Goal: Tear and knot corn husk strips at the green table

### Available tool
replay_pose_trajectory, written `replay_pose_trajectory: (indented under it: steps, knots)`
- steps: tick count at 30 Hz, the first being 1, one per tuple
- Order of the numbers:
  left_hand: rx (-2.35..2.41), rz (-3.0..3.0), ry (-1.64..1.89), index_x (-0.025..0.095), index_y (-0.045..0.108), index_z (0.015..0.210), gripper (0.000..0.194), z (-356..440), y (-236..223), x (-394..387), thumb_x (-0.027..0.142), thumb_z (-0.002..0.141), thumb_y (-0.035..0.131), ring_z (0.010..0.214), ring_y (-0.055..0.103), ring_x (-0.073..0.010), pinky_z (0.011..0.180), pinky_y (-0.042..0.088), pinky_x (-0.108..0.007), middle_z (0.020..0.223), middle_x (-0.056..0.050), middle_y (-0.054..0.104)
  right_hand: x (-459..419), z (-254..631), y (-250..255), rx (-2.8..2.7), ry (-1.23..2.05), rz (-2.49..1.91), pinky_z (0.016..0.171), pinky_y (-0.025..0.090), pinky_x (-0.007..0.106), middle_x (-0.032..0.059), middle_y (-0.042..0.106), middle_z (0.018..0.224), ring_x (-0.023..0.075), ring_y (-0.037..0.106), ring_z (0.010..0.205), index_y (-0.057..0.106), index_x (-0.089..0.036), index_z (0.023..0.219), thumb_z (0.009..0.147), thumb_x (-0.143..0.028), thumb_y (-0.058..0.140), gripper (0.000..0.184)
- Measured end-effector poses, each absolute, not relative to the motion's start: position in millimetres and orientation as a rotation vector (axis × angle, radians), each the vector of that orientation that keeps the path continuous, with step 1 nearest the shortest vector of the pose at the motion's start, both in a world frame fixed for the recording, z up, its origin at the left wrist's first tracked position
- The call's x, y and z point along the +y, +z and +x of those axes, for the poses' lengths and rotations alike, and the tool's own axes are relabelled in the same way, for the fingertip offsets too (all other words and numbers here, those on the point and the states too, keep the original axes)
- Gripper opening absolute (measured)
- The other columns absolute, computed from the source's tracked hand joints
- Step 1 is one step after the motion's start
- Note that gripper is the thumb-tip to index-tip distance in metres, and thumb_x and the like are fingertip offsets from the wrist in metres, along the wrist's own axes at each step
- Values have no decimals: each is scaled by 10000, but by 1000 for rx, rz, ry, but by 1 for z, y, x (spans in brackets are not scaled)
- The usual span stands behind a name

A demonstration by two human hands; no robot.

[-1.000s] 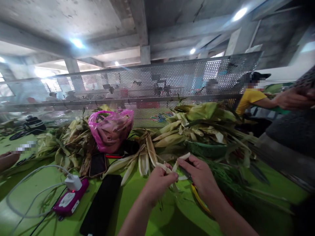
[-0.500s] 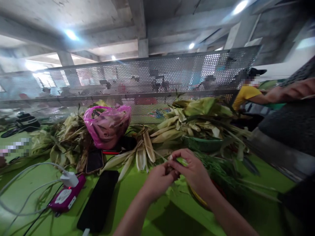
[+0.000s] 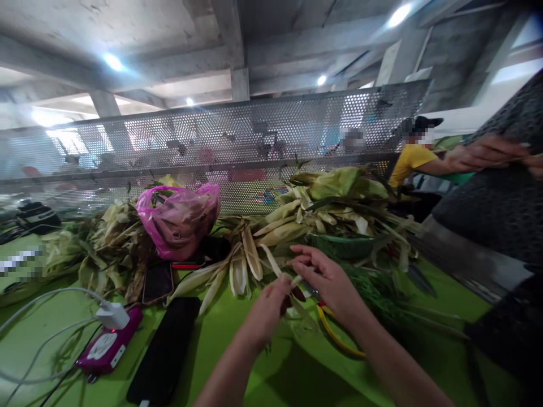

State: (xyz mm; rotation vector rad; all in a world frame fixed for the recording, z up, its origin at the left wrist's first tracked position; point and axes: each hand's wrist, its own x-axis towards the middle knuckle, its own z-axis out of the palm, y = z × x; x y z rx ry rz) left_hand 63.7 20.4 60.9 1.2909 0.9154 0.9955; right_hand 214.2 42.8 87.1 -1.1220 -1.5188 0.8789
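Note:
My left hand [image 3: 267, 308] and my right hand [image 3: 328, 282] meet over the green table [image 3: 237, 362], both pinched on a thin pale husk strip [image 3: 297, 279] held between them. Yellow-handled scissors [image 3: 335, 333] lie on the table just under my right wrist. Right beyond my fingers lies a fan of pale corn husks [image 3: 246, 263], with a bigger heap of green and yellow husks [image 3: 339, 200] behind it.
A pink plastic bag [image 3: 180, 217] sits on husks at the left. Two dark phones [image 3: 163, 350] and a pink power bank [image 3: 108, 345] with white cable lie near the front left. A perforated metal screen [image 3: 254, 135] closes the back. Another person's hands [image 3: 487, 152] work at the right.
My hands drew together from holding spread husk strips, then parted a little with a thin strip between them. The camera shifted slightly, and the scissors show again under my right wrist.

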Motion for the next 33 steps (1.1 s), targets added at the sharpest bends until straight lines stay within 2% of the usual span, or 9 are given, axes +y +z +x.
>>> replay_pose_trajectory:
  steps: [3, 6, 9, 13, 16, 19, 21, 27, 33]
  knots:
    - [930, 1085, 1083, 162, 627, 772, 600, 57, 61, 26, 696, 838, 362, 525, 268, -106, 518, 210, -246, 578, 34, 398, 44, 214, 84, -1591, 987, -1177, 604, 442, 264, 12, 651, 713, 167, 588, 671, 642, -187, 848, 787, -416, 635, 237]
    - [920, 1034, 1128, 166, 577, 741, 495, 57, 62, 27, 649, 808, 494, 531, 289, -96, 514, 225, -232, 588, 41, 412, 44, 213, 82, -1557, 986, -1201, 529, 376, 242, -30, 572, 593, 128, 496, 558, 602, -190, 716, 762, -399, 656, 221]
    - [829, 1049, 1163, 172, 523, 692, 396, 61, 66, 25, 549, 781, 607, 541, 290, -88, 526, 243, -226, 602, 49, 398, 46, 211, 81, -1454, 975, -1179, 528, 373, 244, -30, 562, 591, 125, 480, 553, 597, -188, 703, 747, -397, 668, 225]
    - [781, 1049, 1157, 176, 512, 686, 383, 61, 67, 24, 532, 779, 621, 542, 258, -90, 532, 223, -236, 610, 50, 364, 50, 210, 77, -1399, 926, -1204, 536, 386, 266, -14, 562, 590, 146, 501, 558, 596, -188, 696, 758, -426, 650, 252]
    - [849, 1066, 1195, 172, 548, 717, 428, 59, 61, 27, 587, 821, 531, 560, 268, -106, 541, 219, -248, 618, 39, 370, 50, 212, 77, -1496, 718, -1204, 675, 441, 311, 41, 637, 793, 203, 579, 746, 626, -196, 830, 788, -413, 630, 222]
    - [875, 1043, 1233, 176, 553, 764, 453, 59, 55, 31, 607, 857, 445, 577, 287, -115, 558, 238, -248, 623, 39, 359, 44, 212, 81, -1544, 426, -1170, 825, 429, 357, 71, 624, 991, 242, 564, 946, 612, -225, 938, 835, -409, 584, 213]
    - [877, 1024, 1268, 184, 526, 760, 424, 59, 54, 33, 593, 851, 463, 578, 292, -114, 559, 249, -245, 628, 43, 358, 37, 208, 84, -1641, 354, -1173, 823, 422, 364, 60, 623, 933, 242, 558, 922, 606, -233, 854, 856, -410, 559, 183]
    - [912, 1100, 1310, 187, 525, 772, 339, 57, 55, 34, 519, 840, 530, 599, 404, -120, 585, 319, -243, 646, 31, 458, 31, 193, 81, -1900, 457, -1207, 656, 402, 334, 37, 622, 716, 226, 537, 723, 597, -233, 687, 848, -367, 567, 211]
    - [900, 1023, 1319, 182, 486, 724, 366, 59, 51, 40, 526, 785, 595, 531, 307, -88, 517, 250, -231, 604, 59, 359, 38, 197, 74, -1791, 591, -1203, 598, 364, 286, -4, 549, 635, 186, 505, 656, 562, -217, 630, 830, -338, 572, 234]
